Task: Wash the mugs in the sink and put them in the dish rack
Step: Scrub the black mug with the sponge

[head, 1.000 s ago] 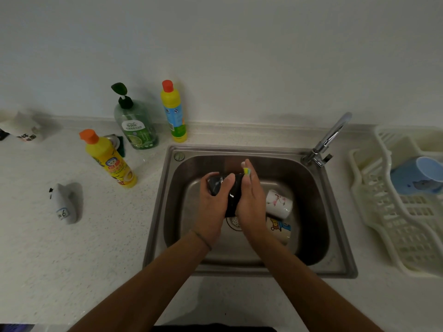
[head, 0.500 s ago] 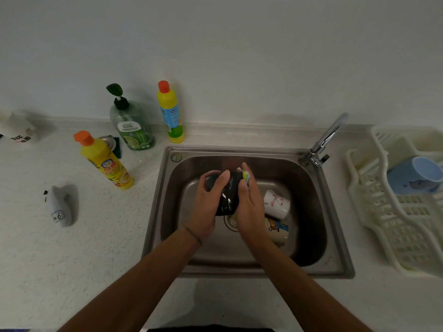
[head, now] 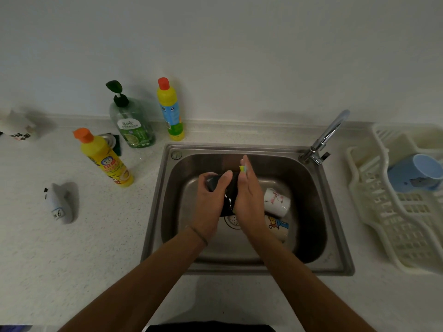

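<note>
Speckled pale counter (head: 96,248) surrounds a steel sink (head: 335,236) under a plain wall. Over the basin, the left hand (head: 211,207) curls its fingers round a glossy black mug (head: 229,202), while the right hand (head: 249,200) presses a yellow-green sponge (head: 243,169) against it with straight fingers. Two printed white mugs (head: 278,202) lie on their sides at the basin's right. A blue mug (head: 417,173) lies in the cream dish rack (head: 383,224), well right of the faucet (head: 328,137).

Sink (head: 335,236): brushed metal, dull sheen.
My mug (head: 229,200): glossy black.
Rack (head: 374,212), three o'clock: cream plastic.
Counter (head: 96,248): speckled, matt.
</note>
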A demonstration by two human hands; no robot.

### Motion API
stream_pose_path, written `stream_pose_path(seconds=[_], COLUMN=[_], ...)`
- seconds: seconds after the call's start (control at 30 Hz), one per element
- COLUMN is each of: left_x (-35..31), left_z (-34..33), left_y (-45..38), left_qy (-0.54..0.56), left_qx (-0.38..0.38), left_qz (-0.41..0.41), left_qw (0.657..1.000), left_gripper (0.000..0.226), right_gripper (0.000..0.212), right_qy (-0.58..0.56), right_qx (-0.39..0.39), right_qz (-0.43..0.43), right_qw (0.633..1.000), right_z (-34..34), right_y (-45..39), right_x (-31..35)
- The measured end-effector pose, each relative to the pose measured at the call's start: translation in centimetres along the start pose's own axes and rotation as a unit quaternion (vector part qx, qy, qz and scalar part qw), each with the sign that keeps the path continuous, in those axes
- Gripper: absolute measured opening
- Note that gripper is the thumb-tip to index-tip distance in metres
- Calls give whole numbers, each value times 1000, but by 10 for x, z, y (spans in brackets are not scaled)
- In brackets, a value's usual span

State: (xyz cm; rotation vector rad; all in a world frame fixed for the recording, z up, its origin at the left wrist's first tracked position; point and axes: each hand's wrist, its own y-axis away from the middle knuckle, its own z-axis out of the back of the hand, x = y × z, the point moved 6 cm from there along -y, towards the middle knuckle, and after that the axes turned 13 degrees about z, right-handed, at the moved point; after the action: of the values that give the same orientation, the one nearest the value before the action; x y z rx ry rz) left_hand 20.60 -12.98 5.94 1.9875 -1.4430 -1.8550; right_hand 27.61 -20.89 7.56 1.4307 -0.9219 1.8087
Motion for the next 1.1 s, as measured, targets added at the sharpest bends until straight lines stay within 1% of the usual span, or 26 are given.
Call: stream_pose_path(seconds=[0.03, 0.13, 0.17, 0.27, 0.37, 0.43, 0.5, 0.57, 0.63, 0.67, 0.73, 0.8, 0.87, 0.9, 0.97, 1.0, 1.03, 1.07, 1.1], left_x=[-2, -9, -10, 0, 6, 7, 4, 2, 0, -1, -2, -4, -2, 0, 5, 5, 4, 1, -2], left_z=[-1, 1, 2, 1, 1, -2, -4, -5, -6, -7, -6, -4, -1, -1, -2, -3, -5, -5, -5], left_y=[-1, -6, -5, -4, -4, -6, -4, -5, -3, -2, -3, -6, -8, -9, -9, -7, -7, -7, -8], left_qy=[0, 5, 8, 20, 31, 38, 51, 61, 57, 56, 64, 58, 44, 41, 40, 45, 53, 58, 60], left_qx=[-5, -13, -9, 7, -9, 16, 50, 68, 68, 62, 41, 31, 32, 35, 40, 36, 25, 16, 8], left_qz=[-2, -24, -19, 19, 59, 71, 91, 92, 73, 65, 57, 45, 39, 41, 50, 53, 51, 42, 30], left_qw=[1000, 1000, 1000, 1000, 998, 997, 993, 991, 993, 994, 995, 997, 998, 998, 997, 997, 997, 997, 998], left_gripper=[37, 39, 41, 42, 44, 49, 54, 61, 67, 65, 56, 49, 48, 50, 51, 53, 58, 66, 72], right_gripper=[48, 54, 55, 48, 43, 40, 39, 40, 43, 44, 45, 47, 49, 48, 41, 39, 38, 39, 41], right_qy=[28, 145, 146, 52, 57, 42, 19, -1, -6, 4, 62, 137, 160, 139, 57, 19, 4, 19, 60], right_qx=[-1, 16, 17, -16, -13, -8, -6, -9, -15, -20, -24, -11, 6, 9, -7, -16, -24, -30, -33], right_qz=[15, 104, 108, 43, 49, 53, 40, 26, 20, 27, 79, 138, 162, 150, 69, 26, 4, 12, 47], right_qw=[999, 984, 983, 998, 997, 998, 999, 1000, 1000, 999, 995, 981, 974, 979, 996, 999, 1000, 999, 997], right_z=[-2, -15, -15, -5, 2, 4, 6, 7, 8, 8, 3, -6, -8, -5, 5, 9, 9, 7, 2], right_y=[2, 21, 24, 14, 6, 4, 1, -1, -1, 0, 9, 18, 21, 17, 1, -7, -10, -9, -4], right_x=[5, 17, 14, 0, 2, 0, -5, -7, -7, -4, 9, 18, 20, 18, 10, 4, 3, 7, 14])
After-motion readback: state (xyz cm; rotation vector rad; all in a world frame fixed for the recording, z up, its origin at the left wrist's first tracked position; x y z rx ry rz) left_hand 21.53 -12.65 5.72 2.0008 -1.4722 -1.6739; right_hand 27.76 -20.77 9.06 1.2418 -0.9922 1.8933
